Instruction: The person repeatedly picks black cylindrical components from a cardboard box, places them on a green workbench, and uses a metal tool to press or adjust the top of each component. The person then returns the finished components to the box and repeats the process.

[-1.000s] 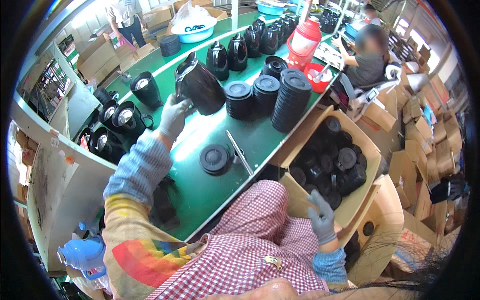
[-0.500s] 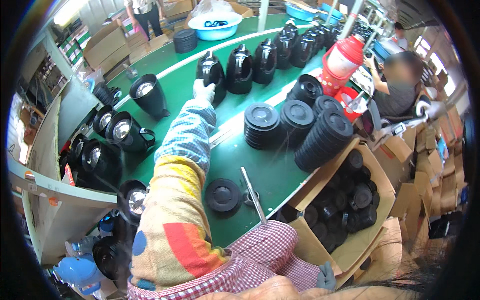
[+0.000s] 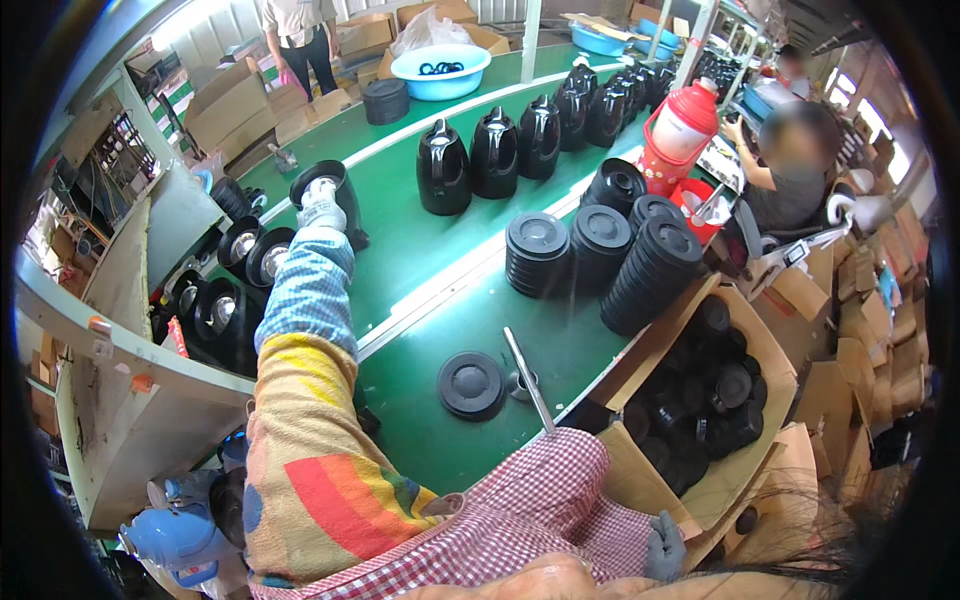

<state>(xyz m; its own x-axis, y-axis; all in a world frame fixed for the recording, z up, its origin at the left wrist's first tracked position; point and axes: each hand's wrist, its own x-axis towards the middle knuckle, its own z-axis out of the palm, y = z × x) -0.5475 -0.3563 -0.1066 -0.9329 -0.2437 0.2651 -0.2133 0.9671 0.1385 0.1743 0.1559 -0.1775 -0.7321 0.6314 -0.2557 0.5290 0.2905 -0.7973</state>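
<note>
My left hand [image 3: 322, 205], in a pale glove, is at the mouth of a black jug body [image 3: 340, 178] on the far left of the green table. Its fingers close at the rim, though their tips are partly hidden. The jug's silvery inside shows beside them. At the lower edge, by the carton, my right hand [image 3: 664, 546] in a grey glove has its fingers stretched out and nothing visible in them. Several glossy black jugs [image 3: 443, 170] stand upright in a row. A round black lid [image 3: 471, 386] lies flat nearer me, beside a slanting metal rod [image 3: 527, 378].
Stacks of black lids [image 3: 540, 255] stand right of centre, near a red and white flask [image 3: 681, 125]. A carton [image 3: 610, 400] of black parts adjoins the table's right edge. More open jugs [image 3: 215, 310] crowd the left. A co-worker [image 3: 795, 175] sits at the far right.
My left hand has left the nearest jug in the row and moved left to the open-mouthed jug body. The view has shifted slightly. My right hand stays low by the carton.
</note>
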